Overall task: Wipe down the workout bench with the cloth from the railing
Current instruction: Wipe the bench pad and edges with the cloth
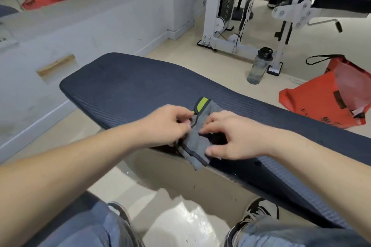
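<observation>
- The left hand point(166, 124) and right hand point(230, 136) both pinch the grey cloth point(197, 136) with curled fingers, on the near edge of the bench point(124, 86).
- Beyond the right hand stand a clear bottle point(260, 66) (contents indiscernible) and an open orange bag point(317, 102) whose print is unreadable.

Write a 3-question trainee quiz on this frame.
1. True or false: the cloth hangs on a railing.
2. What stands on the floor beyond the bench? A) bottle B) kettlebell C) fan
3. Short answer: what do the left hand and right hand hold?

Key
1. False: it lies at the bench's near edge, partly hanging over it.
2. A
3. The cloth
</observation>
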A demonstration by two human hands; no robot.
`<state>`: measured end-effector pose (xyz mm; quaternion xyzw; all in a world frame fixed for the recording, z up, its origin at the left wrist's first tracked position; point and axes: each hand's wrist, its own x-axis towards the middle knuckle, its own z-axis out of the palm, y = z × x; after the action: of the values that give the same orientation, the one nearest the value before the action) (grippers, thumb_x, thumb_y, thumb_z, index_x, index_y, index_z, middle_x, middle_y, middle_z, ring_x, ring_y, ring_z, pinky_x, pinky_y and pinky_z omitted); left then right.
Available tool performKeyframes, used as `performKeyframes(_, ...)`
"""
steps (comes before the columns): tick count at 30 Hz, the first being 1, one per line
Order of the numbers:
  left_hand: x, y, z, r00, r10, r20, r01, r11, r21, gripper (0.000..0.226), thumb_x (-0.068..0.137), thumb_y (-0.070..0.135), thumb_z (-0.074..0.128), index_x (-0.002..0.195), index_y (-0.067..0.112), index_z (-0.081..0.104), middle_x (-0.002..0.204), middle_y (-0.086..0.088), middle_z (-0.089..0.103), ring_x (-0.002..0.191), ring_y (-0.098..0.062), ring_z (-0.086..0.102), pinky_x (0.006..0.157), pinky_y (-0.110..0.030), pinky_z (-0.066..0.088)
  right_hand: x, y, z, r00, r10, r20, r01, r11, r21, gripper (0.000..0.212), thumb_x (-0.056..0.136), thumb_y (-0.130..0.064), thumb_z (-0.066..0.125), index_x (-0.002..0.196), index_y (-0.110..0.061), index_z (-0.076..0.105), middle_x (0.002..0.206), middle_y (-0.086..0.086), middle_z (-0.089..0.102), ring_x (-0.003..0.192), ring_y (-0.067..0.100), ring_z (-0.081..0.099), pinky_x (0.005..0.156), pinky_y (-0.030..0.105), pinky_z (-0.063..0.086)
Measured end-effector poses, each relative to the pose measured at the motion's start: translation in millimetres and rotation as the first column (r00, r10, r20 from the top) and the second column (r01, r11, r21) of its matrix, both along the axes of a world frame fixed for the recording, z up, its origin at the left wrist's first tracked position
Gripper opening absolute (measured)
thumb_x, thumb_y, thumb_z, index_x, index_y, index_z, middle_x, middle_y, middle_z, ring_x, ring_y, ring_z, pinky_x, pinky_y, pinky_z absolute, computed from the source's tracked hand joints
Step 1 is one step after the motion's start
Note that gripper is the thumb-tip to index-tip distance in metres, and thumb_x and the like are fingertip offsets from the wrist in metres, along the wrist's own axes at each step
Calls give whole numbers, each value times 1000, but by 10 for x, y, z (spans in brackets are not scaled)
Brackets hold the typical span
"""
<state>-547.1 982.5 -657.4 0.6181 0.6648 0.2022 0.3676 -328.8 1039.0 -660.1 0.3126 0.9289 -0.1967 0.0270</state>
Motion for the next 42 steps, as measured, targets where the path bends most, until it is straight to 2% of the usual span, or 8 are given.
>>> performKeyframes(2, -170, -1, -62, 990, 85, -113, -73, 991, 109, 35, 92, 13, 54, 122, 24, 69, 106, 12, 71, 89, -7, 65, 89, -26, 51, 17, 32, -74, 987, 71, 147, -82, 994, 70, 84, 70, -77, 61, 144, -40, 51, 132, -12, 49, 122, 12, 43, 107, 32, 38)
performKeyframes(5, -233, 51, -173, 983, 109, -149, -84, 983, 163, 41, 94, 11, 53, 132, 20, 64, 114, 7, 67, 92, -6, 58, 91, -19, 40, 75, 196, -127, 999, 25, 44, -31, 991, 129, 60, 80, -63, 70, 136, -47, 54, 126, -12, 49, 115, 13, 45, 99, 36, 42)
performKeyframes(12, -313, 214, -266, 957, 39, -287, 34, 969, 246, 47, 95, 21, 50, 141, 22, 54, 124, 6, 56, 113, -18, 58, 98, -42, 50, 71, 587, -240, 848, -523, 78, 458, 801, 386, 49, 94, -60, 55, 131, -28, 56, 125, 8, 56, 122, 35, 50, 94, 45, 50)
performKeyframes(20, -324, 268, -280, 959, 33, -280, 57, 950, 307, 43, 92, 15, 45, 131, 27, 59, 119, 9, 57, 107, -19, 60, 89, -43, 54, -419, -96, -37, 981, -128, 145, 89, 964, 249, 43, 91, -67, 50, 114, -31, 56, 112, -8, 65, 110, 23, 63, 81, 40, 55)
performKeyframes(28, -287, 187, -279, 962, 24, -272, 69, 943, 326, 47, 95, 15, 46, 139, 27, 55, 123, 12, 55, 108, -15, 60, 90, -43, 54, 78, 454, -62, 763, -631, 137, 550, 747, 373, 38, 97, -62, 44, 103, -25, 51, 114, 9, 72, 109, 33, 67, 80, 40, 53)
performKeyframes(33, -183, 160, -297, 957, -8, -291, 106, 940, 323, 44, 95, 17, 46, 138, 27, 56, 118, 11, 56, 106, -17, 60, 88, -42, 54, -197, -171, 80, 919, -313, 241, 273, 944, 186, 39, 88, -69, 51, 101, -32, 50, 105, -2, 72, 106, 31, 67, 82, 39, 51)
performKeyframes(36, -102, 161, -300, 960, -30, -280, 124, 938, 325, 44, 95, 15, 46, 136, 26, 59, 115, 10, 58, 105, -18, 61, 87, -42, 54, -199, -221, 84, 946, -243, 213, 215, 965, 149, 35, 86, -67, 53, 105, -38, 52, 88, -8, 66, 102, 27, 66, 72, 34, 43)
performKeyframes(42, -3, 98, -266, 960, -45, -276, 140, 931, 336, 45, 97, 15, 45, 138, 27, 57, 116, 14, 56, 99, -14, 61, 85, -40, 55, 493, 413, -10, 701, -692, 172, 625, 713, 320, 36, 96, -64, 42, 100, -29, 49, 111, 5, 72, 107, 32, 67, 72, 36, 45)
